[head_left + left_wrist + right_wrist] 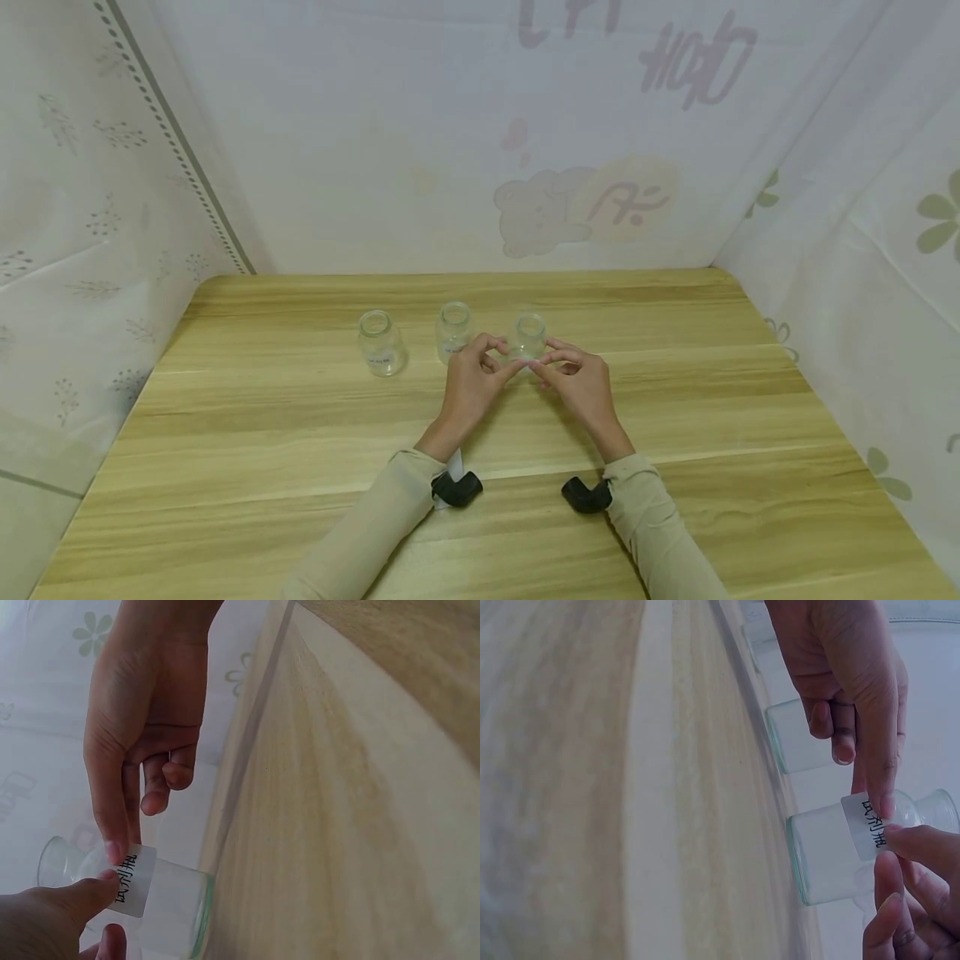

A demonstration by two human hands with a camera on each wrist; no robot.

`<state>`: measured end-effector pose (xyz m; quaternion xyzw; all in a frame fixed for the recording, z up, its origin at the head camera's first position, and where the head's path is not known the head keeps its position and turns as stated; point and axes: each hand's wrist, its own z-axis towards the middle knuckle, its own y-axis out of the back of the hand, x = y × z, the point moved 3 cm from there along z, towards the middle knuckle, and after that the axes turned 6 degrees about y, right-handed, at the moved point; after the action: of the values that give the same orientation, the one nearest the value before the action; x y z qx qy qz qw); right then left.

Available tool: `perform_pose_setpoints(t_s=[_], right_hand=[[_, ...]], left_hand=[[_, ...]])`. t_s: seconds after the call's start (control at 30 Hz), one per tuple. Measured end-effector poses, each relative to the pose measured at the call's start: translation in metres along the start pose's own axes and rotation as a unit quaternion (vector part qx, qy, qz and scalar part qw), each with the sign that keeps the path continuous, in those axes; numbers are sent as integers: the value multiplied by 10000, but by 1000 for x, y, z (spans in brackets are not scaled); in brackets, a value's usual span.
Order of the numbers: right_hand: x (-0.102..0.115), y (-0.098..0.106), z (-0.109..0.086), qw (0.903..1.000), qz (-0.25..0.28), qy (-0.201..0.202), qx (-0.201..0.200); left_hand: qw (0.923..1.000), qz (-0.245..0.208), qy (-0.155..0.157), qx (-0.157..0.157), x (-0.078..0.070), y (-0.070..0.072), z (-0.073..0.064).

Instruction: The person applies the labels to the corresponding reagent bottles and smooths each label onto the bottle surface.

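Observation:
A clear glass jar (pixel 531 331) without a lid stands upright between both hands. On its near side is a white label (pixel 139 883) with black handwritten characters, also seen in the right wrist view. My left hand (pixel 474 379) holds the jar's left side, its thumb on the label. From the right, my right hand (pixel 581 385) holds the same jar, with its thumb meeting the left thumb at the label's upper edge. Left of them stand two more open glass jars, a middle jar (pixel 454 321) partly hidden by the left hand and a left jar (pixel 380 343); both carry labels.
A wooden table (pixel 300 467) lies under everything. Part of a white sheet (pixel 456 463) shows beneath the left sleeve. Black curved pieces (pixel 457 490) sit at both wrists. Printed cloth walls (pixel 375 167) stand at the back and both sides.

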<state>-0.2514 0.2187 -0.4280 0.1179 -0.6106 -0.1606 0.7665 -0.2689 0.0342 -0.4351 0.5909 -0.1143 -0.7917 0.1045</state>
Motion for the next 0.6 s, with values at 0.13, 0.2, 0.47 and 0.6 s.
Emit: perform_pose_setpoints(t_s=[0.13, 0.2, 0.47, 0.6], right_hand=[[-1, 1, 0, 10000, -54, -23, 8], [-2, 2, 1, 9999, -98, -57, -2], [-4, 3, 2, 9998, -81, -196, 30], [-5, 3, 2, 9997, 17, -236, 49]], left_hand=[[10000, 16, 43, 40, -1, 1, 1], [9999, 34, 91, 70, -1, 1, 1], [9997, 175, 76, 155, -2, 4, 4], [9995, 184, 91, 233, -2, 5, 5]])
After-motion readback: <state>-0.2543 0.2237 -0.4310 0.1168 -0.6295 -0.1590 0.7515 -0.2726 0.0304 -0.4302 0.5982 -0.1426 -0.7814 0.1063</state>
